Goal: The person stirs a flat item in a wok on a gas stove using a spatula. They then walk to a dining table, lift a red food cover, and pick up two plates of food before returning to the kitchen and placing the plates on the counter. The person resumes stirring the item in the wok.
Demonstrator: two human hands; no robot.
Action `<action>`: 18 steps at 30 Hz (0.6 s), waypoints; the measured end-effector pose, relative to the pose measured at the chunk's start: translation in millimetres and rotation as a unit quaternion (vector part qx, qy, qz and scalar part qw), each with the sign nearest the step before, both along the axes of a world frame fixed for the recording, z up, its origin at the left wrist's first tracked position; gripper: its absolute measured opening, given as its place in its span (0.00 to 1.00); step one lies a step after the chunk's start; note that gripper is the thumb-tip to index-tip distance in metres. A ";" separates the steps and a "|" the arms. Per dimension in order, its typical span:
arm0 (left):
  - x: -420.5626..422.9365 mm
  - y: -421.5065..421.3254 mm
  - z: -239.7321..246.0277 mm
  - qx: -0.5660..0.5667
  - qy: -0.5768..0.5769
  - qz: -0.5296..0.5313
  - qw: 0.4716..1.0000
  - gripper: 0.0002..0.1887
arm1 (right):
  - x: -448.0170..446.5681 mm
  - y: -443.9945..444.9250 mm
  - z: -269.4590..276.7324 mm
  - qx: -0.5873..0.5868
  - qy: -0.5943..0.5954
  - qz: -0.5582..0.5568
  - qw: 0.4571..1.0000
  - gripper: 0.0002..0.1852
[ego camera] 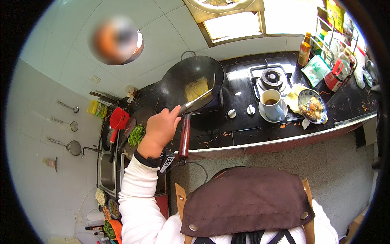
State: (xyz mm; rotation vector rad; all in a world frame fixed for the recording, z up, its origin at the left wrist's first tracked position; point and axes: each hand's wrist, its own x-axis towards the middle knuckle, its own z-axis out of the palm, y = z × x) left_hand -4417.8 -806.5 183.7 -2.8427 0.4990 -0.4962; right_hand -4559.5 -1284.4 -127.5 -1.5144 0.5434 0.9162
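My left hand grips the dark handle of a metal wok spatula, whose head reaches into a black wok. A yellow patch lies in the wok's bowl; whether it is oil or thin egg I cannot tell. Below my hand, the wok's reddish-brown wooden handle points towards me, untouched. Chopped green vegetables lie beside my wrist, close to a cleaver. My right hand is out of view; only the white right sleeve shows at the lower right.
Right of the wok is a bare gas burner. A mug with dark liquid stands on a saucer, beside a patterned bowl of food. Bottles crowd the far right. At left are a red dipper and a steel sink.
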 end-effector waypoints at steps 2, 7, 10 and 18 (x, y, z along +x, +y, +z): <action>-3.5 7.6 -1.2 -0.022 0.009 0.028 0.999 0.18 | -18.7 9.2 -5.1 -0.014 0.013 0.027 0.999 0.15; -9.6 35.3 -11.8 -0.263 0.032 0.064 0.962 0.17 | -40.6 -0.3 -9.2 -0.040 0.020 0.027 0.999 0.15; -7.3 53.2 -25.7 -0.329 0.049 0.095 0.938 0.18 | -48.5 -8.0 -8.1 -0.055 0.022 0.021 0.998 0.15; -5.6 86.3 -46.6 -0.454 0.119 0.166 0.868 0.18 | -56.9 -6.7 -5.8 -0.085 0.024 0.032 0.996 0.15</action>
